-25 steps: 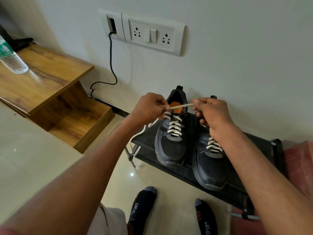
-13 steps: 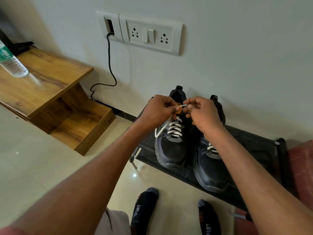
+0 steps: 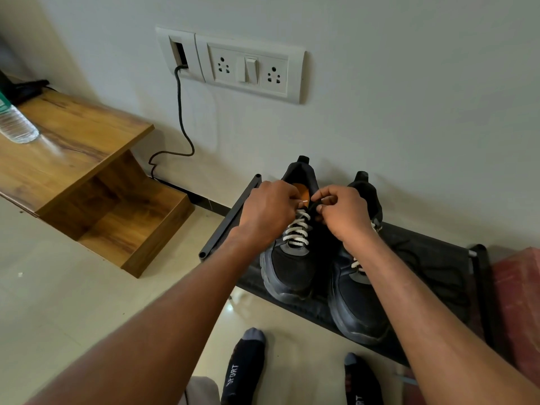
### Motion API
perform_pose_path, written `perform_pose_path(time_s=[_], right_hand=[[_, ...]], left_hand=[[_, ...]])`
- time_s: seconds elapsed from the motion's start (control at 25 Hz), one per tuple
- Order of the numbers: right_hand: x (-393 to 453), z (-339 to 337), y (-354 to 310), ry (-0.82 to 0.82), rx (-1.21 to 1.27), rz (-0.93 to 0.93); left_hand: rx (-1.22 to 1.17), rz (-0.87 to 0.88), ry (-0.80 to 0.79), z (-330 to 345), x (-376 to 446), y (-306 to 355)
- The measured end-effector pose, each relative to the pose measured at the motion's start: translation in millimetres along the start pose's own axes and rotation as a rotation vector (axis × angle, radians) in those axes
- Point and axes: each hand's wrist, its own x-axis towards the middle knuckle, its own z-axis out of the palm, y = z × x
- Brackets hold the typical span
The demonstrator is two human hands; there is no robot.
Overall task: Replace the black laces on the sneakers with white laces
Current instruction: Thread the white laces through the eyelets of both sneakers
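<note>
Left sneaker [image 3: 292,258]: black, on the black shoe rack [image 3: 432,258], toe toward the camera, heel toward the wall; orange insole showing at the opening.
White lace [image 3: 298,229]: crossed in rows up the left sneaker's front; its tip sticks out between the two hands at the top of the tongue.
Left hand [image 3: 268,211]: fingers curled, pinching the white lace end at the top eyelets of the left sneaker.
Right hand [image 3: 344,214]: fingers curled at the same spot, just beside the left hand; it appears to pinch the top edge of the sneaker by the eyelet, though what it holds cannot be made out for certain.
Right sneaker [image 3: 359,302]: black, touching the left sneaker side by side on the rack; white lacing visible under the right wrist.
Black lace [image 3: 432,267]: lies loose on the rack to the right of the sneakers.
Socked feet [image 3: 242,366]: dark socks with lettering, on the pale tiled floor below the rack.
Wooden shelf [image 3: 73,147]: at left, carrying a plastic bottle [image 3: 16,127].
Socket panel [image 3: 248,68]: on the wall above, with a black cable [image 3: 182,118] hanging from it.
</note>
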Motion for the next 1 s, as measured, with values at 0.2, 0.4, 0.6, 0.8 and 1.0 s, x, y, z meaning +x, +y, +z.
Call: perform_pose_path(time_s=[0.2,0.4,0.6,0.8,1.0], right_hand=[[2,0,3,0.008,0.062,0.038],[1,0,1,-0.043,0.056,0.016],[2,-2,1,-0.050,0.037,-0.002],[4,1,2,-0.043,0.066,0.031],[3,3,3,-0.045,0.063,0.008]], left_hand=[[0.098,0.011,-0.051,3,0,6],[0.329,0.017,-0.028,6,1,17],[0.174,0.007,-0.140,2,8,10],[-0.070,-0.077,-0.188,8,11,-1],[-0.192,-0.207,-0.077,16,8,2]])
